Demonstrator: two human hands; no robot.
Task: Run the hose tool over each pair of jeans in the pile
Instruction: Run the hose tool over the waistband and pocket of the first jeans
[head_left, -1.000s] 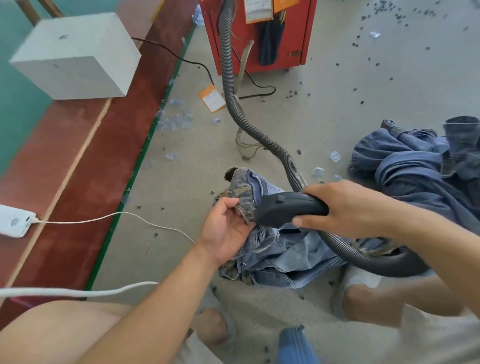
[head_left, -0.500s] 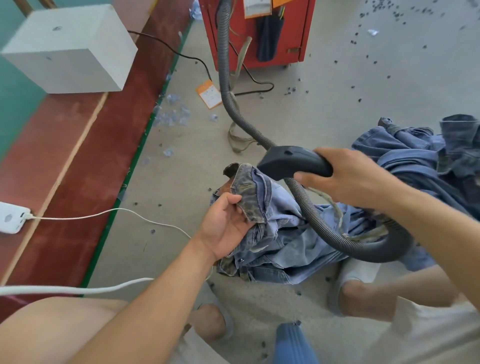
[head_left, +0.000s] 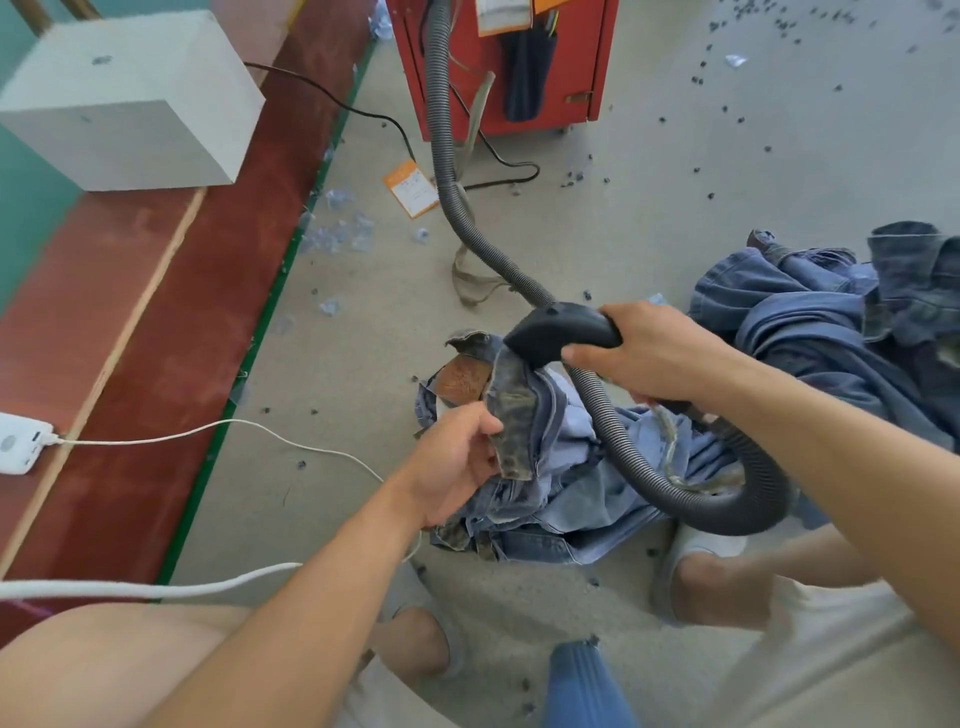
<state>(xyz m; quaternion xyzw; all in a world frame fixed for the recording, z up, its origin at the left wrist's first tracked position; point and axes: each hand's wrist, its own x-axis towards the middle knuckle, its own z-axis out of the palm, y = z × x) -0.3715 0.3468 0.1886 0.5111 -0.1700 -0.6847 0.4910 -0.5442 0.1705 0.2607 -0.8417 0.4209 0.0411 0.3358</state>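
A light blue pair of jeans (head_left: 571, 483) lies crumpled on the floor between my feet, its waistband with a brown leather patch (head_left: 460, 382) lifted up. My left hand (head_left: 457, 462) grips a fold of the waistband. My right hand (head_left: 649, 353) holds the black handle of the hose tool (head_left: 556, 330), whose nozzle end touches the top of the raised denim. The grey ribbed hose (head_left: 618, 431) loops down over the jeans and another stretch runs up to a red machine (head_left: 498, 62). A pile of darker jeans (head_left: 831, 322) lies on the right.
A red-brown bench (head_left: 156, 322) along the left carries a white block (head_left: 130, 98) and a white power bank (head_left: 21, 441) with a white cable (head_left: 234, 426). Small dark bits, plastic scraps and an orange tag (head_left: 413, 188) litter the grey floor. My feet in white slippers flank the jeans.
My right hand lifted the hose tool off the jeans, then brought its nozzle onto the top of the raised waistband. The waistband turned, and the leather patch now shows.
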